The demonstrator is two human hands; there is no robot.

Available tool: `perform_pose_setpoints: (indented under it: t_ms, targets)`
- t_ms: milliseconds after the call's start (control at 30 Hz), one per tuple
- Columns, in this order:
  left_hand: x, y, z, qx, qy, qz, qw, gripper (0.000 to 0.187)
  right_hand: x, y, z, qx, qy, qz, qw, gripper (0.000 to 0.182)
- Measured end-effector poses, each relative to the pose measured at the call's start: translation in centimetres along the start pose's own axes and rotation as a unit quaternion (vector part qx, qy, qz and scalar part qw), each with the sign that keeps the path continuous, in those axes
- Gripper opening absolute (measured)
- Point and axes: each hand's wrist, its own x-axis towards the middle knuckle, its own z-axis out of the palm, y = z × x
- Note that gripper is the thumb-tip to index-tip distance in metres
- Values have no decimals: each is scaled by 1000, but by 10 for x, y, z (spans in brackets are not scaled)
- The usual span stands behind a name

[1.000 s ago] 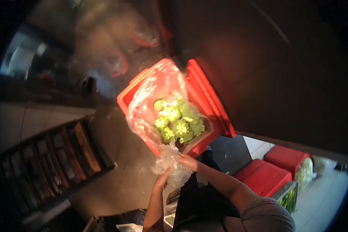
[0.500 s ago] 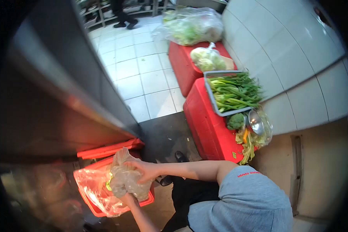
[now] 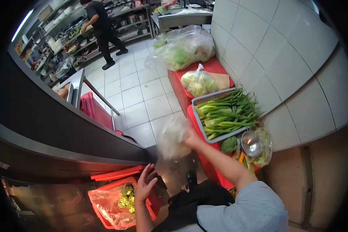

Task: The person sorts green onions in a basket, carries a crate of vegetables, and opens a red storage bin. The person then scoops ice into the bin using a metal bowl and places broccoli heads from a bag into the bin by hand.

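Note:
My right hand (image 3: 190, 140) is closed on a clear plastic bag (image 3: 172, 137), blurred by motion, which hangs over the floor beside the red containers on the right; its contents are too smeared to tell. My left hand (image 3: 145, 185) is raised with its fingers apart, holding nothing, at the right edge of an open red bin (image 3: 152, 210). Inside that bin are yellow-green vegetables (image 3: 127, 199) and a crumpled clear plastic liner (image 3: 106, 205).
A grey basket (image 3: 219, 138) of long green vegetables stands on a red container (image 3: 205, 156), with broccoli (image 3: 229, 145) and a metal bowl (image 3: 251, 144) beside it. Bagged vegetables (image 3: 199, 83) lie behind. A person (image 3: 98, 29) in dark clothes stands near shelves.
My right hand has carried the plastic bag up and right, away from the bin. My left hand has let go of it and opened. The view has tilted up, showing more of the kitchen.

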Motion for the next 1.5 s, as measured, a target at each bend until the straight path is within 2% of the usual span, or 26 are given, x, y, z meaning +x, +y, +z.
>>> perform_pose_setpoints:
  t_ms: [67,100,133,200,267,333,400,500,600,667,733,767,800,900,933,967,1033,1100,1133,1200,1267,1333,1400,1433,1467,1500]
  targets:
    - [-5,-27,-18,37,70,-10,997,55,50,4,-73,11,79,4,997,61]
    - [-7,-48,-31,51,113,-17,992,52,78,10,-113,-101,96,9,990,57]
    - [-10,-74,-48,90,132,-30,987,48,103,-1,-148,-327,133,-114,929,60]
    - [-66,-146,-68,134,255,-79,955,41,183,-5,-214,-423,131,-176,879,59]
    - [-116,-172,-66,284,261,-196,902,38,235,-11,-288,-500,121,-179,839,57]
    - [-191,-246,-78,345,235,-313,853,41,283,-7,-355,-577,112,-151,795,56]
    - [-226,-212,-43,330,218,-502,770,42,325,-2,-392,-636,109,-121,754,55]
    - [-285,-221,-12,195,327,-564,733,42,367,-2,-387,-658,104,-99,739,54]
    - [-305,-213,15,109,376,-574,720,40,387,19,-327,-552,25,-123,824,50]
    - [-317,-241,22,85,374,-549,743,39,345,14,-226,-550,-60,-191,811,41]
    - [-324,-255,17,78,385,-518,760,37,305,61,-128,-408,-142,-281,857,32]
    - [-323,-259,14,81,395,-503,765,36,247,42,-45,-359,-187,-129,905,32]
    - [-323,-262,9,83,405,-488,769,35,211,72,7,-399,-197,-289,847,36]
    - [-330,-264,-19,260,408,-393,782,34,61,105,156,-242,-403,-210,857,28]
    - [-331,-265,-36,262,431,-364,783,33,8,76,202,-299,-481,-185,803,28]
    - [-330,-266,-58,264,452,-334,784,32,-31,105,241,-303,-524,-193,773,30]
    - [-323,-253,-104,275,486,-274,783,29,-113,100,305,-249,-585,-227,738,29]
    - [-309,-240,-161,254,521,-208,788,25,-174,86,358,-242,-641,-183,705,25]
    - [-302,-246,-191,221,540,-174,793,23,-196,76,383,-259,-648,-182,693,23]
    - [-285,-291,-261,348,549,-94,754,25,-229,103,432,-292,-648,-217,669,25]
    - [-263,-299,-318,282,526,-105,796,29,-248,126,481,-343,-635,-204,661,31]
    - [-245,-301,-359,265,556,-113,780,33,-265,150,525,-394,-600,-218,661,39]
    - [-236,-353,-406,280,587,-58,758,40,-273,169,559,-449,-538,-252,668,50]
    - [-242,-376,-427,315,554,-75,767,49,-270,168,572,-486,-537,-224,652,60]
    - [-246,-443,-464,550,425,-201,690,63,-263,158,579,-522,-535,-196,634,69]
    - [-283,-413,-473,554,390,-252,690,66,-246,141,586,-581,-537,-168,588,78]
